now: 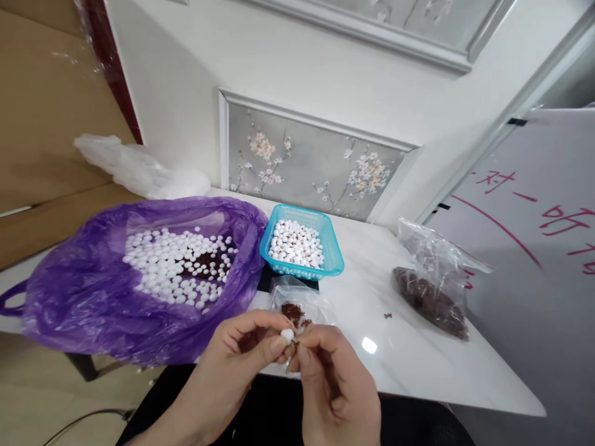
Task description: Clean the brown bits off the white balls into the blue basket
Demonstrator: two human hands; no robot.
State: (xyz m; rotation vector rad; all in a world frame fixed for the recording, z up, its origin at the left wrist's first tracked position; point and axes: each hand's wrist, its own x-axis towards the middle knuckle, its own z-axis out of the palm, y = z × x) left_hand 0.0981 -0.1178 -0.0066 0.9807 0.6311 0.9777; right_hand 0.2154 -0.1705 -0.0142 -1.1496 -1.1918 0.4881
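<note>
My left hand (235, 365) pinches a small white bead (287, 336) between thumb and forefinger, over the near edge of the white table (418, 365). My right hand (334, 378) is closed in a pinch right against the bead; what its fingertips hold is too small to make out. Just beyond the hands lies a small clear bag with dark red bits (295, 310). A purple plastic bag (83, 297) at the left holds many white beads (171, 266). A blue basket (332, 248) behind the hands holds more white beads.
A clear plastic bag of dark red pieces (432, 297) lies at the right of the table, with a few loose bits (387, 316) near it. A whiteboard with red writing (534, 229) leans at the right. A crumpled white bag (139, 170) sits by the wall.
</note>
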